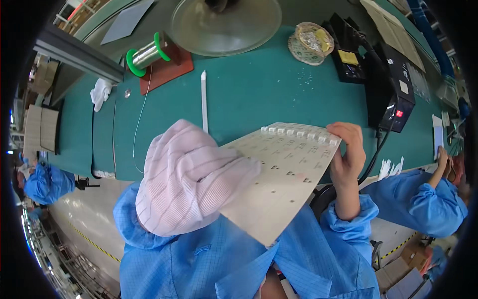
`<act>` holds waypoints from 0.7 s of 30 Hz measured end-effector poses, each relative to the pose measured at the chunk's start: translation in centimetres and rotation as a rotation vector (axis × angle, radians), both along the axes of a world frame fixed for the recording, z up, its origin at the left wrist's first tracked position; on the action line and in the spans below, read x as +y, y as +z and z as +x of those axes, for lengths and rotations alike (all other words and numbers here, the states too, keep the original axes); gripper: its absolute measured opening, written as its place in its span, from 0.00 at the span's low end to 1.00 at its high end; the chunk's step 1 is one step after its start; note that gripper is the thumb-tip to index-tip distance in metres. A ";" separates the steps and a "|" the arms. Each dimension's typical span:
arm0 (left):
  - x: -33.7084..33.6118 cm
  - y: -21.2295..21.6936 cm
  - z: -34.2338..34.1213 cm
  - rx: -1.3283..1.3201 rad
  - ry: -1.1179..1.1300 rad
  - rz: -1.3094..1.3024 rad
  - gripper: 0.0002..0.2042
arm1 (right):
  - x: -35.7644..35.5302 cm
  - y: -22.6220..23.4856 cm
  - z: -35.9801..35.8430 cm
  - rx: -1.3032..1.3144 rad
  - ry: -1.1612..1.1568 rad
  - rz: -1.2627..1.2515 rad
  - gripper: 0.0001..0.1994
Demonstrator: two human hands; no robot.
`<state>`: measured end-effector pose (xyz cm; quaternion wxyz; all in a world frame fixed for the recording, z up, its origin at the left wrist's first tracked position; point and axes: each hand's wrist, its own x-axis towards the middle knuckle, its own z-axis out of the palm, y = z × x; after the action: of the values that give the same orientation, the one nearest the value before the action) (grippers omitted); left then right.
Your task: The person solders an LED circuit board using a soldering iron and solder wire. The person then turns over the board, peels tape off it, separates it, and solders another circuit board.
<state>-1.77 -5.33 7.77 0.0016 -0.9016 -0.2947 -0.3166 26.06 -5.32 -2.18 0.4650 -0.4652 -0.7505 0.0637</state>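
A pale pink and white striped cloth [184,182] covers my left hand completely, so its fingers are hidden. That hand holds the cloth against the left face of a cream circuit board panel [284,184]. A row of white block-shaped connectors [298,133] runs along the board's far edge, with small dark marks and holes below them. My right hand [348,154] grips the board's far right corner, fingers bent over the edge and thumb behind. The board is tilted up, its near corner close to my blue smock [199,259].
Beyond the hands, a green mat holds a white stick [204,99] and a green-ended solder spool [148,54] on a red base. A patterned bowl [311,44] stands near a black soldering station [393,89]. A translucent disc [226,25] overhangs the back. A co-worker's sleeve [423,199] is at right.
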 end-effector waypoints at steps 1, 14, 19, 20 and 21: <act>0.9 -0.4 0.3 -0.029 -0.015 -0.025 0.23 | 0.3 -0.9 0.1 0.078 -0.014 -0.002 0.13; 0.9 1.5 0.8 -0.106 0.023 -0.063 0.20 | 0.6 -2.4 -0.4 0.195 0.042 0.054 0.13; 0.6 -0.1 2.0 -0.349 0.120 0.035 0.20 | 0.7 -1.9 -0.7 0.174 0.072 0.064 0.14; 0.6 -0.3 2.0 -0.409 0.141 0.060 0.20 | 0.7 -2.0 -0.7 0.178 0.077 0.059 0.14; 0.5 -0.3 2.0 -0.404 0.139 0.061 0.20 | 0.6 -2.1 -0.5 0.200 0.076 0.050 0.15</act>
<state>0.26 -4.85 7.52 -0.0082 -0.7969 -0.3408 -0.4988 25.53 -4.71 -4.32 0.5463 -0.4162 -0.7188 0.1084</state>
